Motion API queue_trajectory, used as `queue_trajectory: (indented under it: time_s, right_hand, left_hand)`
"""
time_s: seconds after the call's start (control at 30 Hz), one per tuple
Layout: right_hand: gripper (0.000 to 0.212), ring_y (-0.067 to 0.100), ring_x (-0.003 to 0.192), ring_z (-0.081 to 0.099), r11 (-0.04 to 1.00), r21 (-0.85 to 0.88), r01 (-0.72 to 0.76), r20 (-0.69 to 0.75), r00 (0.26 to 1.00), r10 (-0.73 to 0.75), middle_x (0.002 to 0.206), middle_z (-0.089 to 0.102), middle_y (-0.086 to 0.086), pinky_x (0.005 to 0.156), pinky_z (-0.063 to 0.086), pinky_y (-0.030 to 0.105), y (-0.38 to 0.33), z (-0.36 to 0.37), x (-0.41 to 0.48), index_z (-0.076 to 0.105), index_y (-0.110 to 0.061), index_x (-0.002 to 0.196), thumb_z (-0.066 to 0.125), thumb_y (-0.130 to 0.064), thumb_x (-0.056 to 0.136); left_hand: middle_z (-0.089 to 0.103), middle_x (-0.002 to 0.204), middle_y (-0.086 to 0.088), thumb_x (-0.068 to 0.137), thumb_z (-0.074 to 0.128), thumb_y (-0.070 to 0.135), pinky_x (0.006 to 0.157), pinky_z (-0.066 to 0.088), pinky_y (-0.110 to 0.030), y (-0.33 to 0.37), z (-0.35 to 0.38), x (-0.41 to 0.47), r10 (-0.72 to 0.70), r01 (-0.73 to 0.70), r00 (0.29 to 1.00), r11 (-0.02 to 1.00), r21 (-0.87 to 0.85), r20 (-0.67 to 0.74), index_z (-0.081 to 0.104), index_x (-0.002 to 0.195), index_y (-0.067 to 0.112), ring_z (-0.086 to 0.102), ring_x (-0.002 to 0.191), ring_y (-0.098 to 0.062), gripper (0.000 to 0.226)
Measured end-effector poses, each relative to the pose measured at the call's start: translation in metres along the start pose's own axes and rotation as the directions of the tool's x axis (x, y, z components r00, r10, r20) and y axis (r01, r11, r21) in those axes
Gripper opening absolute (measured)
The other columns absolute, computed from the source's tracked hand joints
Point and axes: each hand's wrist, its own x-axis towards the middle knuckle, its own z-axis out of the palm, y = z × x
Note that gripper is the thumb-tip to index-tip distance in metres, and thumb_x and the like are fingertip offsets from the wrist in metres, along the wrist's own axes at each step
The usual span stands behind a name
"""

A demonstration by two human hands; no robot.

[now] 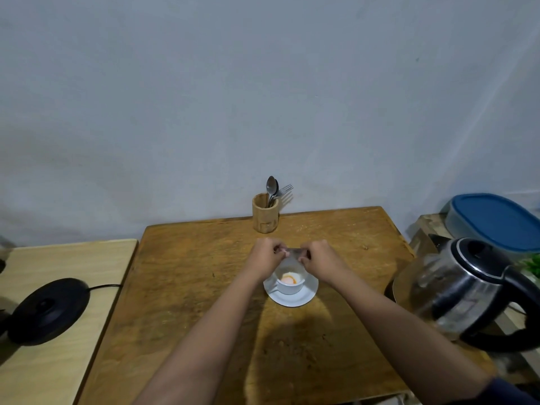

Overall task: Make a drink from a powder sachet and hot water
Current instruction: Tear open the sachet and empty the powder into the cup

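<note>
Two containers come first on the worn wooden bench [190,258]: a glass-and-steel kettle [455,290] at its right edge, then a round white cup [287,290] on a saucer [305,296], holding pale and orange powder. Just above the cup, the left hand [266,255] and right hand [320,257] each keep a pinching grip on one end of the shiny sachet [292,252]. Farthest, a wooden holder [264,213] carries spoons [271,185] and a fork [285,189].

Inventory: one sachet [292,252], one cup [289,289], one saucer [292,300], one kettle [455,290], one kettle base [48,309], one wooden holder [265,213], two spoons [271,185].

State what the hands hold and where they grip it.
A small sachet above the cup: left hand pinches its left end, right hand its right end.
</note>
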Motion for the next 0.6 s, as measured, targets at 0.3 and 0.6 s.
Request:
queue_trajectory:
  time_s: [0.3, 0.6]
  right_hand:
    - [0.024, 0.009, 0.066, 0.051, 0.935, 0.35, -0.051, -0.113, 0.989, 0.097, 0.073, 0.051, -0.004, 0.057, 0.041, 0.023, -0.015, -0.004, 0.0, 0.048, -0.016, 0.091, 0.067, -0.008, 0.079]
    - [0.023, 0.011, 0.064, 0.047, 0.88, 0.474, 0.017, 0.019, 0.999, -0.03, 0.067, 0.05, -0.003, 0.058, 0.038, 0.024, -0.068, 0.044, -0.002, 0.05, -0.021, 0.075, 0.065, -0.005, 0.079]
  left_hand:
    - [0.059, 0.06, -0.004, 0.084, 0.064, 0.004, 0.067, 0.05, -0.031, -0.003, -0.022, -0.009, -0.207, 0.181, 0.978, 0.856, -0.484, 0.0, 0.063, 0.07, 0.014, 0.056, 0.063, -0.018, 0.017]
    - [0.061, 0.049, -0.001, 0.084, 0.062, 0.001, 0.045, 0.045, -0.015, -0.064, -0.063, -0.071, -0.371, 0.342, 0.928, 0.789, -0.51, 0.049, 0.057, 0.068, 0.006, 0.054, 0.038, -0.003, 0.017]
